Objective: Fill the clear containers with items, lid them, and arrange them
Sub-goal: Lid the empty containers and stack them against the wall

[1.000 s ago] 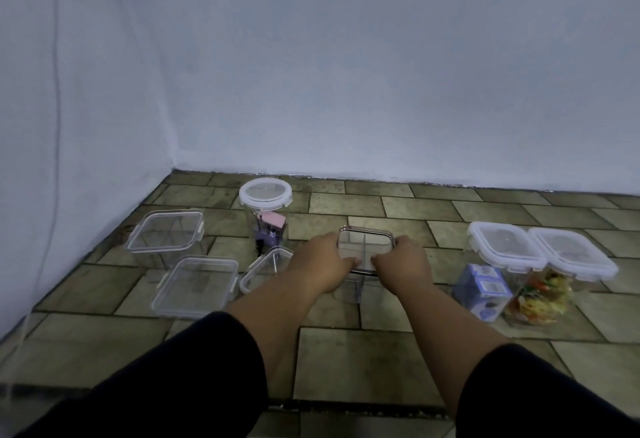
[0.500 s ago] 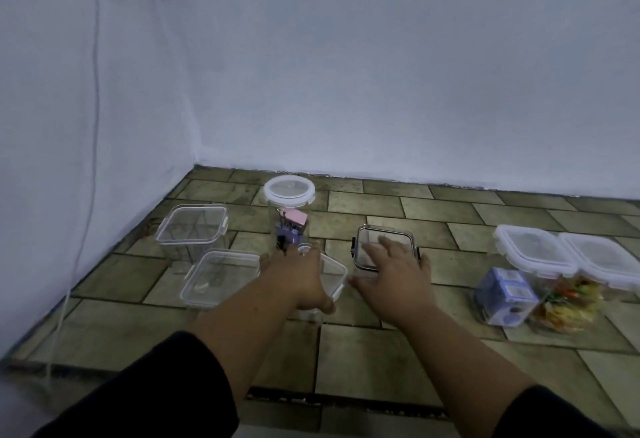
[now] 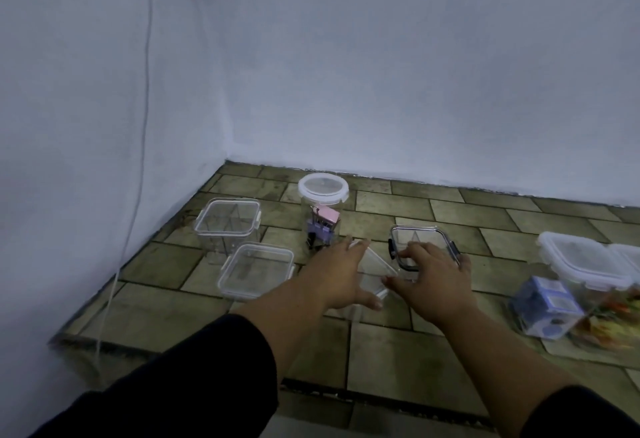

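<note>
A small clear container (image 3: 373,269) lies tilted on the tiled floor, and my left hand (image 3: 341,274) wraps over its left side, thumb under its near edge. My right hand (image 3: 431,276) hovers with fingers spread, its thumb at the small container's right edge and its fingertips over a clear container with a dark-rimmed lid (image 3: 420,235). A round jar with a white lid (image 3: 323,191) holds pink and purple clips. Two open clear square containers (image 3: 227,221) (image 3: 256,269) stand at the left. Two lidded containers (image 3: 581,261) at the right hold a blue box (image 3: 545,302) and colourful items.
The floor meets white walls at the back and left, forming a corner behind the containers. A thin cable (image 3: 142,160) hangs down the left wall to the floor. A dark gap (image 3: 346,394) runs across the tiles near my arms.
Both hands came off the dark-rimmed container. My left hand moved left and took hold of the small clear container; my right hand followed beside it. The view shifted left.
</note>
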